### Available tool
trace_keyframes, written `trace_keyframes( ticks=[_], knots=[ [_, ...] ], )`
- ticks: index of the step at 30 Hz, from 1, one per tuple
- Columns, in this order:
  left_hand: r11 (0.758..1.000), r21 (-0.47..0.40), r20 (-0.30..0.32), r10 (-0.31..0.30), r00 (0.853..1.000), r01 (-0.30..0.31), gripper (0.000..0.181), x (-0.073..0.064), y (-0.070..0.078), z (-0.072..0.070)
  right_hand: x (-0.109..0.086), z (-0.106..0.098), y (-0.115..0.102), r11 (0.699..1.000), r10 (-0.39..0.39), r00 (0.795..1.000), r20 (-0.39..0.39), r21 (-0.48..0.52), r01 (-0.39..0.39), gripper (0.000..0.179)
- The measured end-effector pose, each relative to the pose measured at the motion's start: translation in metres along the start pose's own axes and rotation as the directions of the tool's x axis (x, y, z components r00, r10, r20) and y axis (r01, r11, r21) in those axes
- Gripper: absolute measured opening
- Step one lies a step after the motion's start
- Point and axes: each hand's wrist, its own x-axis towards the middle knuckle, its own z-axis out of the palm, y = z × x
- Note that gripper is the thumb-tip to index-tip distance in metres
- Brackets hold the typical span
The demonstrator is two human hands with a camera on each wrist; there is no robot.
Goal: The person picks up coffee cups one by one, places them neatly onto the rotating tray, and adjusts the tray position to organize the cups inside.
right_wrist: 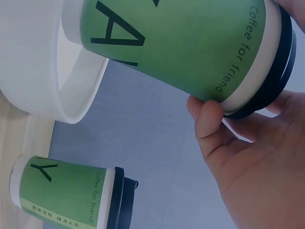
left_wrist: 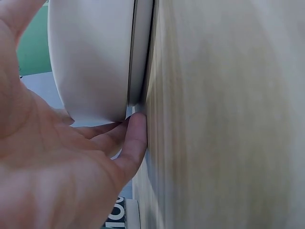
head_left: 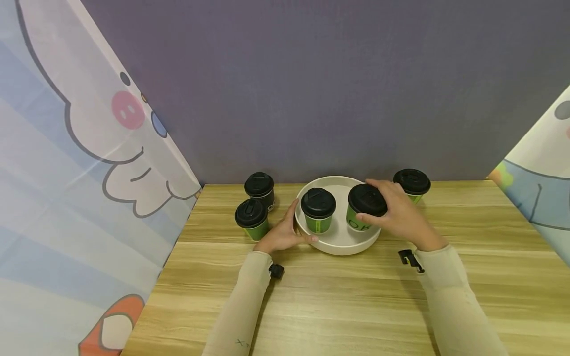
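Observation:
My right hand (head_left: pixel 401 212) holds a green paper coffee cup (head_left: pixel 356 221) by its black lid and upper edge, thumb and fingers on opposite sides. The cup is over the right part of a round white tray (head_left: pixel 340 248); in the right wrist view the cup (right_wrist: pixel 181 43) leans, its base overlapping the tray's rim (right_wrist: pixel 81 107). A second lidded green cup (head_left: pixel 318 225) stands upright inside the tray at the left. My left hand (head_left: pixel 282 235) grips the tray's left front wall, thumb at the front and fingers round the side, low by the tabletop in the left wrist view.
Left of the tray stand a green lidded cup (head_left: pixel 256 230) and a dark lidded cup (head_left: pixel 262 190) behind it. Another green cup (head_left: pixel 411 185) stands behind my right hand. A grey wall (head_left: pixel 311 99) borders the wooden table (head_left: pixel 338 306) at the back.

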Motion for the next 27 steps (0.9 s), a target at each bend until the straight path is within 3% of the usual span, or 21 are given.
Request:
trace_keyframes(
  ticks=[8,14,27],
  knots=[
    [0.999,-0.025,0.003,0.021,1.000,-0.021,0.132,-0.001,0.001,-0.001,0.001,0.005,-0.006,1.000,-0.020,0.999,0.042,-0.014,0.021,0.093],
    [1.000,-0.015,0.009,0.004,1.000,-0.004,0.132,-0.002,0.003,-0.001,0.001,0.009,-0.009,1.000,-0.005,0.994,0.106,-0.025,0.008,0.093],
    [1.000,-0.020,0.018,-0.007,1.000,0.007,0.133,-0.001,0.001,-0.002,0.002,0.022,-0.012,0.996,-0.084,0.987,0.138,-0.029,0.089,0.088]
  ],
)
